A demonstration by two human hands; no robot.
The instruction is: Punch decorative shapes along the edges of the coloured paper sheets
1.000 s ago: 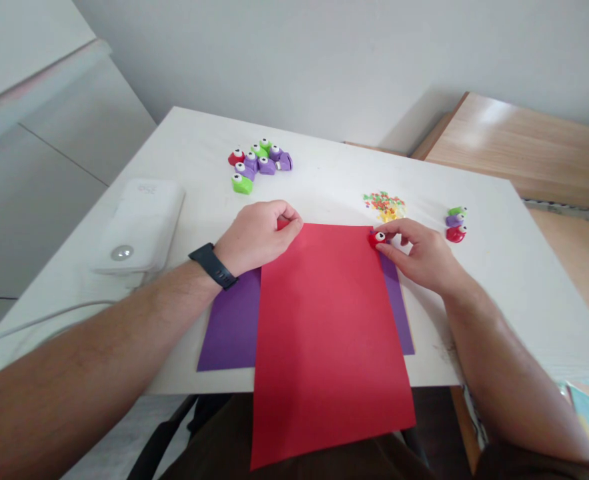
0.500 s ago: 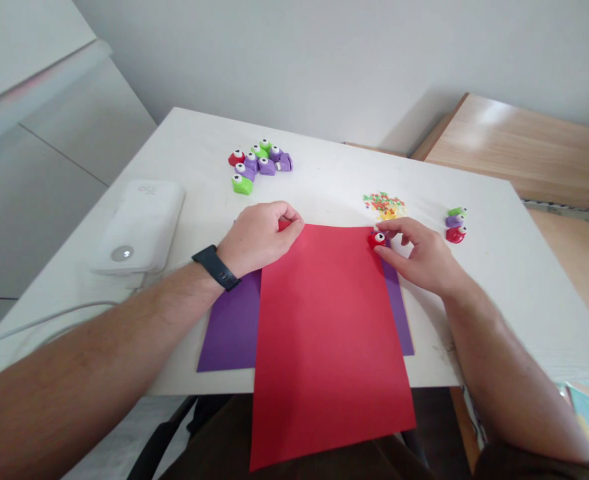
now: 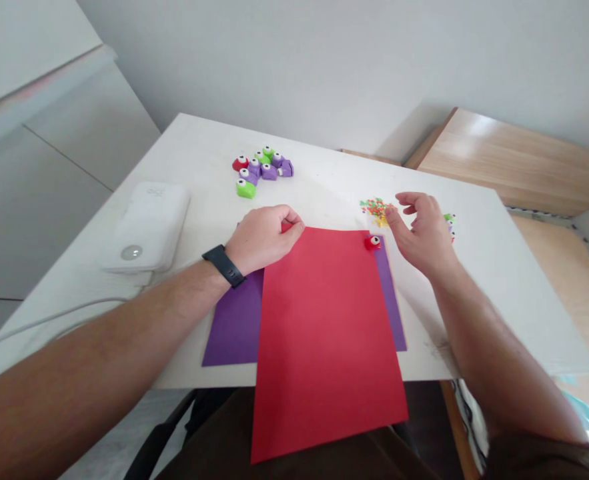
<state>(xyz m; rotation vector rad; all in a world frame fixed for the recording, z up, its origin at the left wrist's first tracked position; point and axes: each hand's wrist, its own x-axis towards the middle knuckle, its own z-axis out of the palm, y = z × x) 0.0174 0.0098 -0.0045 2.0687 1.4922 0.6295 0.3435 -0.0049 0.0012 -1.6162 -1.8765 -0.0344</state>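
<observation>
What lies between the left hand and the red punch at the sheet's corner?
The head view shows only the red sheet between left hand and red punch.

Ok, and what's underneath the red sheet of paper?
Purple paper shows at both sides of the red sheet, on the white table; dark clothing shows below the sheet's overhanging end. What lies beneath its middle is covered, so I can't tell.

This looks like a room in someone's home: a white desk (image 3: 324, 193) near a plain pale wall (image 3: 274, 73), white cabinet-like panels (image 3: 69, 153) to the left, wood-grain furniture (image 3: 519, 157) to the right, and red paper (image 3: 324, 320) lying on top of the desk.
</observation>
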